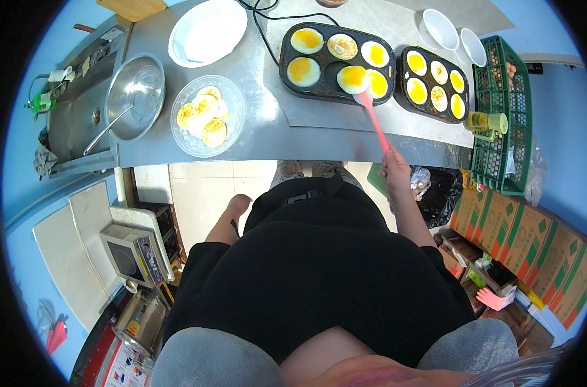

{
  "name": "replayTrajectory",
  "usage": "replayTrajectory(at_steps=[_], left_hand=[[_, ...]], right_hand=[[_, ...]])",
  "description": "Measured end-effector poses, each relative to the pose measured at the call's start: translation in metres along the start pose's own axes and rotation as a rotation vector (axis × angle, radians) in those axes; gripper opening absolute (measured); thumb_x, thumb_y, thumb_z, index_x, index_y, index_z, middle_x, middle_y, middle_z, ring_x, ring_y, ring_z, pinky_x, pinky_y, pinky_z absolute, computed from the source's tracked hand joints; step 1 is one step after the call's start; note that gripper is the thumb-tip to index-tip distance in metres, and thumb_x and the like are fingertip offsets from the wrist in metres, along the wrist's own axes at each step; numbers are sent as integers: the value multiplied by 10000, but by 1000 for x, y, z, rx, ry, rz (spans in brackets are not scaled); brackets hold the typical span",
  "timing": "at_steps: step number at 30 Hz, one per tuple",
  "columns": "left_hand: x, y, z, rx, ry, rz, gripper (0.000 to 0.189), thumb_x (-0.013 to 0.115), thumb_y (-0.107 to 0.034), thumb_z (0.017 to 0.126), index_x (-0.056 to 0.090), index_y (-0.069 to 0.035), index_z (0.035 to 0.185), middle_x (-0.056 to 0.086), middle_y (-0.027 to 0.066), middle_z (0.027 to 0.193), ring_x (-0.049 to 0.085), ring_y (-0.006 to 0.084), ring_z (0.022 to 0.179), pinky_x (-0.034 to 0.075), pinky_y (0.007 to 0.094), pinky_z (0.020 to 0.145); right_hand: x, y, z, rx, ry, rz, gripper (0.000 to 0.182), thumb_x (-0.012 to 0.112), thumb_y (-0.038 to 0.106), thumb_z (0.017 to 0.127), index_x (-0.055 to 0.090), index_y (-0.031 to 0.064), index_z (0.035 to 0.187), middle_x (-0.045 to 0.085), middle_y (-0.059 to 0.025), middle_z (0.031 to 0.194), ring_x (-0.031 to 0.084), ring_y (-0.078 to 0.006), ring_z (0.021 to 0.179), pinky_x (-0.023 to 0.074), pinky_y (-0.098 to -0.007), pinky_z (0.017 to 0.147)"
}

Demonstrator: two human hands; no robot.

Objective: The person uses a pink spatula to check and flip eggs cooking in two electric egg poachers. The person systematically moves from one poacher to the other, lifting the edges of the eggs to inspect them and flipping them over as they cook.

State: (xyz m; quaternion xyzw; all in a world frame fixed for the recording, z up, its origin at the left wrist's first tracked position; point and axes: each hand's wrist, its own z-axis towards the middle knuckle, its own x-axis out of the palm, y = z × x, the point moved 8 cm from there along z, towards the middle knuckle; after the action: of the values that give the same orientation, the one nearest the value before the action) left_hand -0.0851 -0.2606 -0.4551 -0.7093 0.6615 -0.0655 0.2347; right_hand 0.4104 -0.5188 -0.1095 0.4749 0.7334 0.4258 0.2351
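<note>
My right hand (395, 168) is closed around the pink handle of a spatula (374, 120). The spatula's pale blade reaches under a fried egg (353, 79), at the front edge of the larger black egg pan (293, 90). That egg overlaps the rim of a bare round well (331, 72) and the egg to its right (378, 84). Other round eggs, yolk sides bright yellow, sit in the remaining wells; one (342, 46) is browned on top. My left hand (238, 203) hangs low beside my body, away from the counter, its fingers not clearly visible.
A smaller pan (431, 112) holds several eggs. Cooked eggs (205, 110) lie in a clear bowl (181, 141). Nearby are a steel bowl (156, 77) with a ladle (105, 133), a white basin (207, 31), white bowls (440, 30), an oil bottle (478, 122) and a green crate (499, 167).
</note>
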Motion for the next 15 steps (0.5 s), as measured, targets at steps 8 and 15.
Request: replayTrajectory(at_steps=[8,15], left_hand=[[5,-23,-7,80,62,282,288,513,-257,875,682,-66,1008,649,137,1083,583,283,1054,445,355,911],[5,10,2,-54,60,116,323,451,-274,915,676,-73,1030,636,133,1114,576,285,1063,440,357,930]], right_hand=[[29,87,-36,-790,-200,-1043,343,528,63,909,564,70,1250,511,-45,711,517,-140,638,452,-269,593],[31,92,-42,-738,-190,-869,343,537,51,898,569,63,1240,533,-76,744,541,-170,690,457,-261,656]])
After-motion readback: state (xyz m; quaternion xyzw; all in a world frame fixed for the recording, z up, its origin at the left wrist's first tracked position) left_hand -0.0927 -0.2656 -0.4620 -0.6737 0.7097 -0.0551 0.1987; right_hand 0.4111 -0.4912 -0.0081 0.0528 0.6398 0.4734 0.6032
